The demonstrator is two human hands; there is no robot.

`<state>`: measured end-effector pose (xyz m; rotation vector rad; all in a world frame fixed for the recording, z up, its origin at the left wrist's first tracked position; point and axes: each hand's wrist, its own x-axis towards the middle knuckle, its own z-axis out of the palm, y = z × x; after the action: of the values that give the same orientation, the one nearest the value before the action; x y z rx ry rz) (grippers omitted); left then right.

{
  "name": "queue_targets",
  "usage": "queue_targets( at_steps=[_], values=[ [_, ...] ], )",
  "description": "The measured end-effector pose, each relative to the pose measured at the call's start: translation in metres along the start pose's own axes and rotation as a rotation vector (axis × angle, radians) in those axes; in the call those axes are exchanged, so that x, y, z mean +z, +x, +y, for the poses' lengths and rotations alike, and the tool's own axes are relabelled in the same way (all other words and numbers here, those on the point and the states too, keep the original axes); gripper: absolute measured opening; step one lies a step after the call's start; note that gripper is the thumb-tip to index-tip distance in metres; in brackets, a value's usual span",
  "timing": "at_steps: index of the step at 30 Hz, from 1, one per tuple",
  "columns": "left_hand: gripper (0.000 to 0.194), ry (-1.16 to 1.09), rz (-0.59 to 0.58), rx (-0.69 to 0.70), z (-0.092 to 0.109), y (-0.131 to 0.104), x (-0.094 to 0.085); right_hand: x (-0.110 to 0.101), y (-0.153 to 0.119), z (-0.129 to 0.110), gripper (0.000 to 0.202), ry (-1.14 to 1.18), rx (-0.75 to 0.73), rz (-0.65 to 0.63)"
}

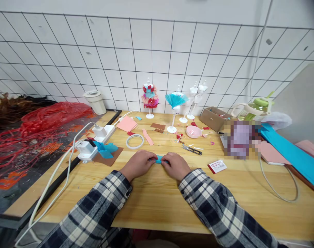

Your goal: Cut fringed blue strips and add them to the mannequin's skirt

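Note:
Between my hands a small strip of blue crepe paper [159, 159] is held low over the wooden table [157, 193]. My left hand [139, 163] pinches its left end, and my right hand [176, 165] pinches its right end. Just beyond my left hand lies a roll of white tape [135, 141] with a pink paper strip [148, 137] beside it. Thread snips [192, 149] rest past my right hand. Farther back stands a small white mannequin [172, 129] wearing a pleated blue paper piece [176, 100]. Left of it, another mannequin [150, 116] wears a frilled red, pink and blue dress [150, 96].
Two bare white mannequins [195, 93] stand near the tiled wall. A pink bowl [193, 131], a cardboard box [214, 117] and a labelled packet [217, 166] are to the right. On the left, a white power strip [109, 132] trails cables, near brown paper [112, 158] and a lidded cup [95, 102].

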<state>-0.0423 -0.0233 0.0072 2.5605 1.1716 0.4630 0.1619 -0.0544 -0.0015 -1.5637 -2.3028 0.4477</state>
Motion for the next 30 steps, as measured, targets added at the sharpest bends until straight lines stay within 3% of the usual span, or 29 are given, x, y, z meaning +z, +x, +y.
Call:
queue_targets(
  at_steps=[10, 15, 22, 30],
  values=[
    [0.02, -0.047, -0.002, -0.022, 0.0, 0.002, 0.005, 0.0, 0.001, -0.003, 0.013, 0.067, 0.117, 0.022],
    [0.018, 0.039, 0.076, 0.058, 0.005, 0.002, 0.0, 0.002, 0.004, -0.004, 0.011, 0.044, 0.132, 0.02],
    [0.017, 0.195, -0.083, 0.149, 0.012, 0.002, -0.005, 0.009, 0.004, -0.002, 0.018, 0.086, 0.135, 0.042],
    [0.024, 0.216, -0.048, 0.119, 0.013, 0.0, -0.003, 0.006, -0.001, -0.003, 0.014, 0.031, -0.014, 0.148]
  ],
)
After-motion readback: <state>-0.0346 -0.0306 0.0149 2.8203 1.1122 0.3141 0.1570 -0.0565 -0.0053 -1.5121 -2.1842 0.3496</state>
